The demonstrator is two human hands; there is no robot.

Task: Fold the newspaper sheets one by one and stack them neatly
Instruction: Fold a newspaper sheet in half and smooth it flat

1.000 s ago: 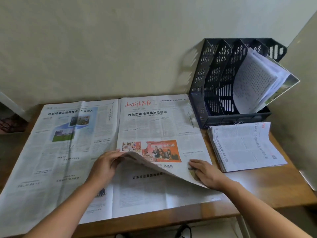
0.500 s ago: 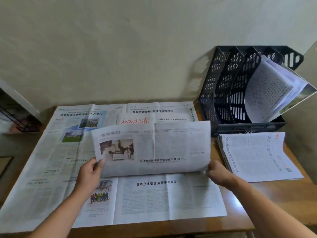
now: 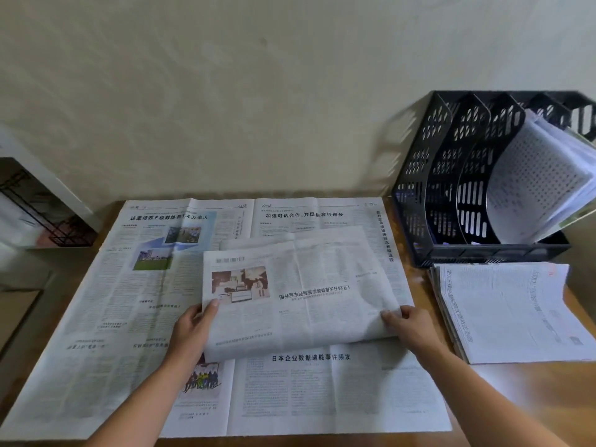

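A folded newspaper sheet (image 3: 303, 295) lies on top of the open newspaper sheets (image 3: 129, 317) that cover the wooden table (image 3: 529, 398). My left hand (image 3: 193, 327) grips the folded sheet's left edge, thumb on top. At its right lower corner my right hand (image 3: 408, 327) pinches the paper. The sheet is doubled over, its lower fold near the middle of the open sheets. A stack of folded newspapers (image 3: 509, 311) rests to the right.
A black slotted file rack (image 3: 458, 195) with loose white papers (image 3: 545, 179) stands at the back right, just behind the stack. A pale wall runs along the table's far edge. A dark wire rack (image 3: 38, 214) sits beyond the left edge.
The top sheet's lower half was lifted and turned over away from me onto its upper half. Both hands went with it and now hold its two ends.
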